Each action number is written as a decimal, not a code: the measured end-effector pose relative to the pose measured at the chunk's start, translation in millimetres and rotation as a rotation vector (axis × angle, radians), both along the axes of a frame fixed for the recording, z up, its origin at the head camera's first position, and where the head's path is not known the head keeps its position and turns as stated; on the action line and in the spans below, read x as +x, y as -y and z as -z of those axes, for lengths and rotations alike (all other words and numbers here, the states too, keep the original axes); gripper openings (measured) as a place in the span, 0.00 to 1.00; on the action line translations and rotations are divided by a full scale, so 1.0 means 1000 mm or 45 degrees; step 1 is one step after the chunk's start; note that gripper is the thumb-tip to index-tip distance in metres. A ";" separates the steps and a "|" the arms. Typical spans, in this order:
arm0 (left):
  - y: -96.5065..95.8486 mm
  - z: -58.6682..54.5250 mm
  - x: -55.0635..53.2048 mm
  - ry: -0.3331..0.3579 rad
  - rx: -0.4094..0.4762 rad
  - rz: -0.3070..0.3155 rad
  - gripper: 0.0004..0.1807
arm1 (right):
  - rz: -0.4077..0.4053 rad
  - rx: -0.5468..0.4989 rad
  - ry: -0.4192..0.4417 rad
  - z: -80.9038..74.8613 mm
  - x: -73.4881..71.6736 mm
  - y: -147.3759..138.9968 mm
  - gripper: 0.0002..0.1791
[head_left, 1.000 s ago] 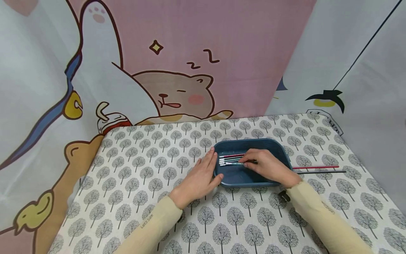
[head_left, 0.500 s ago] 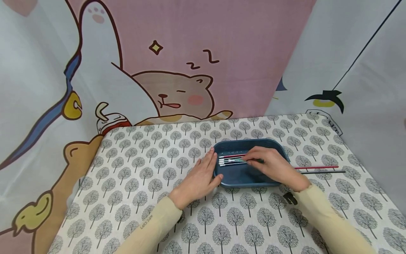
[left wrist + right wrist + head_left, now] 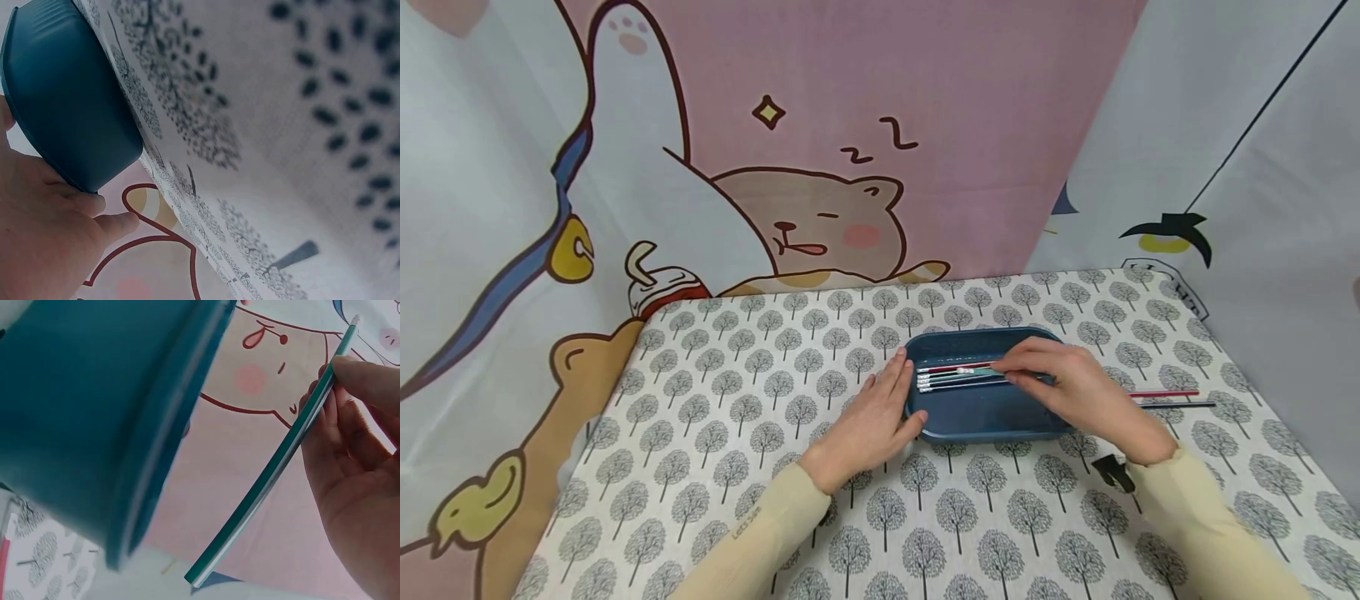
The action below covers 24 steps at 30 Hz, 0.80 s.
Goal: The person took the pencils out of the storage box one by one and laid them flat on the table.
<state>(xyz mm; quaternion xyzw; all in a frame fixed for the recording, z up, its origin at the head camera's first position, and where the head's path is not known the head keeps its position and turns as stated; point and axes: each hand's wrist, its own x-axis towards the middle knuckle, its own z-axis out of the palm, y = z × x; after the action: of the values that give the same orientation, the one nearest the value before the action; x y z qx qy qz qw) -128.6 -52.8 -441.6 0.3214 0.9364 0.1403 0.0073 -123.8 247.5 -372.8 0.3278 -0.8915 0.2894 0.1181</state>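
Note:
My right hand [image 3: 1075, 387] pinches a green pencil [image 3: 269, 475] between thumb and fingers, over the right part of a dark blue tray [image 3: 992, 435]. Its pale tip points left in the head view; in the right wrist view its other end is flat and unsharpened. Several pencils [image 3: 951, 384], one of them red, lie side by side inside the tray with pale ends at its left wall. My left hand [image 3: 868, 425] rests against the outside of the tray's left end, fingers extended along the rim. The left wrist view shows its fingers at the tray wall [image 3: 69, 94].
Right of the tray, a red pencil [image 3: 1172, 393] and a dark pencil [image 3: 1183, 406] lie on the cloth, partly hidden by my right hand. A tree-print cloth [image 3: 737, 417] covers the table. A cartoon-printed curtain [image 3: 985, 142] hangs behind it.
My right hand has moved right and slightly up, drawing the green pencil away from the pale ends of the others. My left hand and the tray stay put.

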 end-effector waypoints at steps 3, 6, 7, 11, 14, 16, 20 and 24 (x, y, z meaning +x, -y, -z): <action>0.000 0.000 0.000 0.002 -0.006 0.001 0.43 | 0.009 0.003 -0.047 -0.005 0.004 -0.003 0.22; 0.000 0.000 0.001 0.008 -0.008 0.002 0.42 | 0.026 0.004 -0.082 -0.011 0.009 -0.007 0.22; 0.000 0.000 0.001 0.006 -0.007 0.003 0.42 | 0.033 0.006 -0.090 -0.013 0.011 -0.008 0.22; 0.000 0.000 0.001 0.000 -0.007 0.005 0.42 | 0.070 0.020 -0.084 -0.020 0.020 -0.014 0.22; 0.000 0.001 0.001 -0.002 -0.006 0.005 0.42 | 0.102 0.039 -0.067 -0.022 0.026 -0.021 0.21; 0.000 0.001 0.000 -0.002 -0.009 0.007 0.42 | 0.115 0.047 -0.053 -0.023 0.030 -0.026 0.21; 0.000 0.000 0.000 0.005 -0.006 0.005 0.42 | 0.160 0.060 -0.050 -0.023 0.036 -0.039 0.23; 0.000 -0.001 0.000 0.015 -0.005 0.002 0.42 | 0.195 0.045 -0.044 -0.022 0.041 -0.053 0.27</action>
<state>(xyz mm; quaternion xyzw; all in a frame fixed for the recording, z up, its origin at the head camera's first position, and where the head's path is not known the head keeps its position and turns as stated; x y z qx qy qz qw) -128.5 -52.5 -440.9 0.3213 0.9364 0.1403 0.0135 -83.1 300.9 -351.0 0.2656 -0.9168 0.2580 0.1495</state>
